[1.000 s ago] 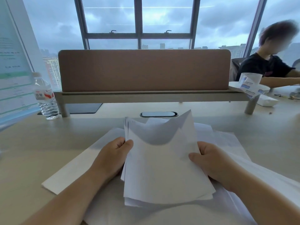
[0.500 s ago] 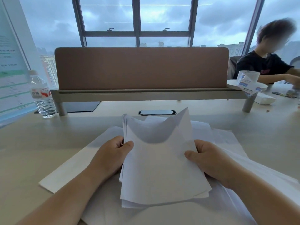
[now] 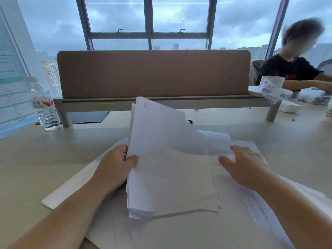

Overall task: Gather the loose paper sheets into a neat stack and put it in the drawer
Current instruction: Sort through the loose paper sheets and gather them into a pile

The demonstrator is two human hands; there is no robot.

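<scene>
A bundle of white paper sheets [image 3: 170,164] is being gripped at its left edge by the left hand [image 3: 116,164], thumb on top and fingers curled behind, so that its far end is being tilted up off the desk [image 3: 36,159]. The right hand [image 3: 242,164] is being held just right of the bundle, fingers spread and relaxed, resting on the loose sheets [image 3: 233,221] that are lying flat underneath. Farther off, a water bottle [image 3: 45,106] is being kept at the left beside a brown divider panel [image 3: 152,74]. A seated person [image 3: 294,69] is being shown at far right.
</scene>
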